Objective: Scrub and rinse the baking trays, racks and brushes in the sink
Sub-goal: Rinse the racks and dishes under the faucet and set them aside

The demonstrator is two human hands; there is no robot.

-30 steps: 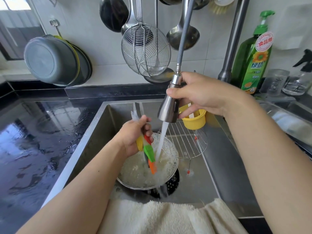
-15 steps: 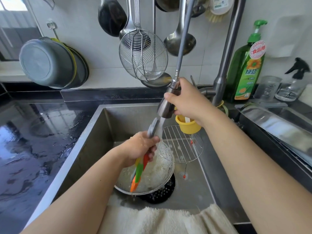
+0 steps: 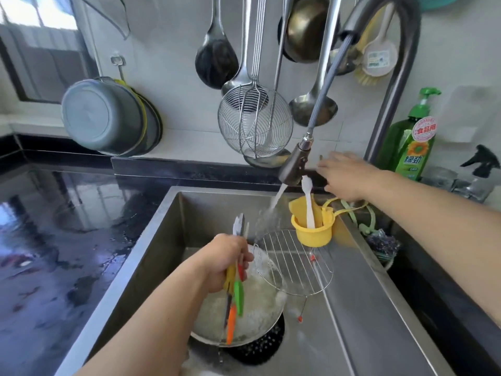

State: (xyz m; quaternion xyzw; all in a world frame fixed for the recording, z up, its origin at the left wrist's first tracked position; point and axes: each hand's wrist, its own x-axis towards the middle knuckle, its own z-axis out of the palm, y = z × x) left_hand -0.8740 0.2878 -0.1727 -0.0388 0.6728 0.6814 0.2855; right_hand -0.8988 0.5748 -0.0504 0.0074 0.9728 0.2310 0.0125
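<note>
- The left hand (image 3: 225, 263) is clamped round a bundle of pastry brushes (image 3: 235, 291), coloured handles (yellow, red, green, orange) hanging below the fist and pale bristle heads sticking up above it, near the falling water.
- The right hand (image 3: 344, 176) reaches toward the back rim of the sink (image 3: 151, 256), fingers stretched out flat and gripping nothing; what it touches there cannot be told.
- The pull-out spray head (image 3: 294, 165) hangs free on its hose just left of the right hand, streaming water down toward the brush heads.
- Under the left hand sits a round metal tray (image 3: 260, 316) full of suds, over the black strainer (image 3: 260, 351). A round wire rack (image 3: 295, 263) leans between the hands, its rim over the tray's edge.
- Handling, as I judge it: the brushes look light, with slick wet plastic handles and soft bristles; a full fist mid-handle suits them. The rack is stiff, light and open-wired, best taken by its rim. The soapy tray will likely be slippery and heavy with water; grip its lip.
- A yellow cup (image 3: 311, 232) hooked on the sink wall below the right hand crowds the rack's far side. The steel walls stand close on the left; open basin floor lies right of the rack.
</note>
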